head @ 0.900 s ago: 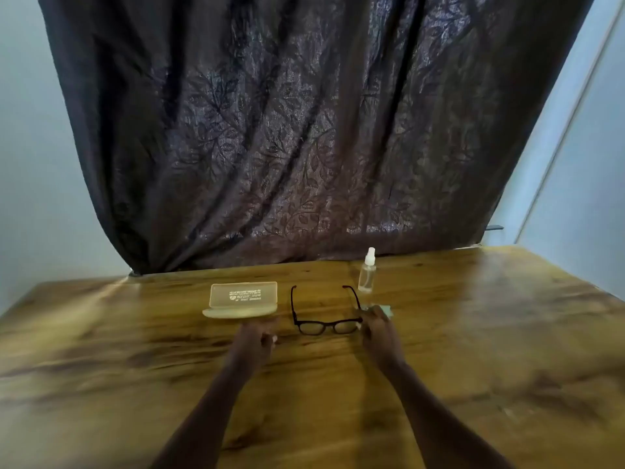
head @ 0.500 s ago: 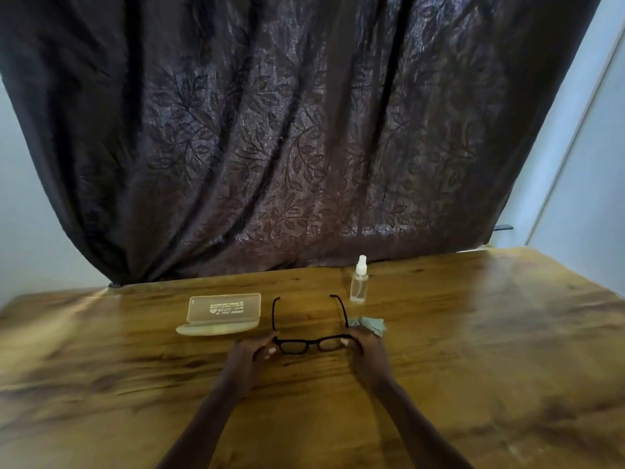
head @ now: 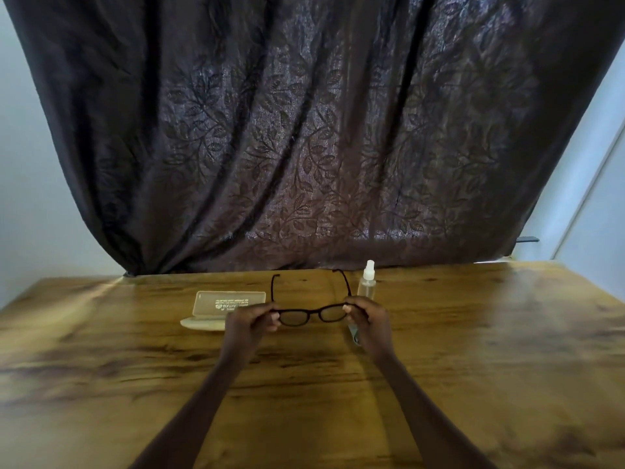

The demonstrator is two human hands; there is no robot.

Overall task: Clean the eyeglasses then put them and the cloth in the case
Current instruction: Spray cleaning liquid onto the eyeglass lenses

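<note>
Eyeglasses (head: 313, 313), black, temples unfolded: frame centre, pinched at each end by left hand (head: 248, 324) and right hand (head: 367, 318). Case (head: 223, 308), lid open: left of them. Cloth (head: 353, 333): mostly hidden under right hand.

Dim backlit scene, soft blur, bowed edges

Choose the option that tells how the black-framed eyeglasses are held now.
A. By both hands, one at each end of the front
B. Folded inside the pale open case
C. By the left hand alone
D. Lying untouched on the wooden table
A: the left hand and the right hand each grip an end of the black-framed eyeglasses, temples open.
</note>
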